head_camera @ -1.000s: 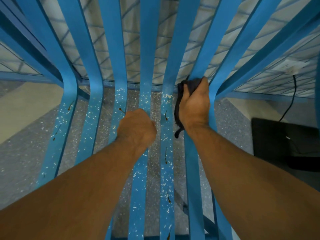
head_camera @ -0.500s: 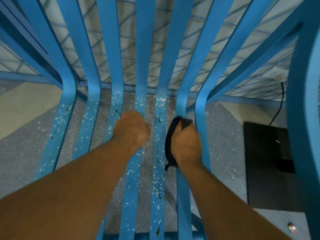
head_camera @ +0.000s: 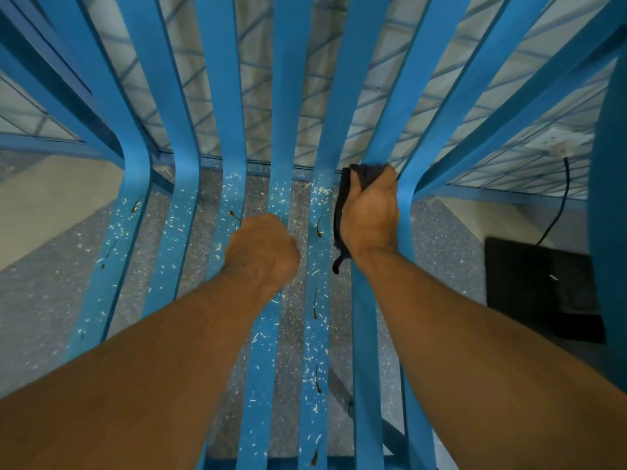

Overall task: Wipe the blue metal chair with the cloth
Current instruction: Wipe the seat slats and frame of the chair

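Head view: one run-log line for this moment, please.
stage: wiping | right hand holds dark cloth on blue metal chair slat | left hand grips middle slat | white specks on other slats

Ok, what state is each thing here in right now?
chair: slats speckled with white flecks and brown marks
cloth: bunched, pressed on one slat near the bend
right hand: grips the cloth
left hand: curled round a middle slat
black cable: leads to wall socket

Single head-worn wide-angle view. Looks forward and steeply down, close over blue metal slatted chair (head_camera: pixel 291 96). Slats fan outward toward frame edges. Speckled grey floor (head_camera: pixel 34 300) shows through gaps below.
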A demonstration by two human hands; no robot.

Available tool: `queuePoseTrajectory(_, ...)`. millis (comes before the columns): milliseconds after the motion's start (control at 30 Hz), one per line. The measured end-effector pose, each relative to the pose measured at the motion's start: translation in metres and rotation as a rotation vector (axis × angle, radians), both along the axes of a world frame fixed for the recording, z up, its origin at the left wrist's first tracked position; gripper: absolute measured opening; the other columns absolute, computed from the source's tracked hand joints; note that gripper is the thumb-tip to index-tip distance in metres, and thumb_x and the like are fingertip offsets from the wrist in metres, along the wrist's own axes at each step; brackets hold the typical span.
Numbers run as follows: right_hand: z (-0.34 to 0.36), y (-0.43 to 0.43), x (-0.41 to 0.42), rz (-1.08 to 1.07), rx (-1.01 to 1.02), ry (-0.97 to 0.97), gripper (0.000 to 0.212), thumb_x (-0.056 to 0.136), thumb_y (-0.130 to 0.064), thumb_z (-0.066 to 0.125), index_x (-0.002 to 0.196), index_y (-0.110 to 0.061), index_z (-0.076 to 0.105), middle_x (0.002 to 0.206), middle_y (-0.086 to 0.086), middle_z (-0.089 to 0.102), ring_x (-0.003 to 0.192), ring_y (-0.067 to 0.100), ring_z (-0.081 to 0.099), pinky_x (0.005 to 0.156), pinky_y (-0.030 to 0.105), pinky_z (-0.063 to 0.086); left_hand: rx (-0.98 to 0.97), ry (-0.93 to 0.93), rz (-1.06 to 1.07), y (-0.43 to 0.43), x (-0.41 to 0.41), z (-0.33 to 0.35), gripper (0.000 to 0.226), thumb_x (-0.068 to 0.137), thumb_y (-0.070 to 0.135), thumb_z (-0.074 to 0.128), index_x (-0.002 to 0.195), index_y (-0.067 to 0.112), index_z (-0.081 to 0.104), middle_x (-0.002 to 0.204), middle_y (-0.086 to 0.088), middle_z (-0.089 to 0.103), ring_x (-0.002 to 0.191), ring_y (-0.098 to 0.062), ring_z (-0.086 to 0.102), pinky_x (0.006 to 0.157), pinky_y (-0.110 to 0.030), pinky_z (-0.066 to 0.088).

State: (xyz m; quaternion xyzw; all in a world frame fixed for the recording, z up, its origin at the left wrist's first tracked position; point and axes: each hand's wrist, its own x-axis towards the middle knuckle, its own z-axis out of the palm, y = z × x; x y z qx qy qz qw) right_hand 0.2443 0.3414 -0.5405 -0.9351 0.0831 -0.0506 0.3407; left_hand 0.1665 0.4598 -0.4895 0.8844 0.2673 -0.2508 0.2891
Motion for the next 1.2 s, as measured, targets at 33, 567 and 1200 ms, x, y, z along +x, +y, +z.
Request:
queuePoseTrajectory(33,0.0,0.002,0.001,0.009,-0.011,-0.065,0.051,0.098,-0.038,0.049,0.131,0.0,0.043,0.122,0.019,0.055,0.104,0.037,0.057,0.084,0.043,0.051,-0.005,0.0,0.003,0.0,0.0,0.0,0.034,0.096,0.032,0.057,0.071,0.011,0.048,0.067,0.0,0.047,0.055,-0.009,0.045,0.046,-0.021,0.036)
queuePoseTrajectory(567,0.016,-0.017,-0.059,-0.074,0.02,0.479,0.042,0.094,-0.054,0.045,0.109,-0.015,0.047,0.086,-0.001,0.056,0.076,0.022,0.058,0.059,0.03,0.045,0.046,0.034,-0.042,0.003,0.005,-0.001,0.035,0.094,0.021,0.06,0.066,0.009,0.043,0.069,-0.002,0.046,0.057,-0.012,0.045,0.044,-0.024,0.035)
queuePoseTrajectory(1200,0.05,-0.06,-0.282,-0.031,-0.053,0.519,0.058,0.096,-0.049,0.042,0.147,-0.025,0.029,0.133,0.003,0.056,0.113,0.029,0.059,0.095,0.048,0.05,0.084,-0.356,-0.156,-0.005,-0.088,0.048,0.049,0.096,0.034,0.053,0.136,0.008,0.042,0.127,-0.012,0.052,0.106,-0.031,0.056,0.081,-0.038,0.048)
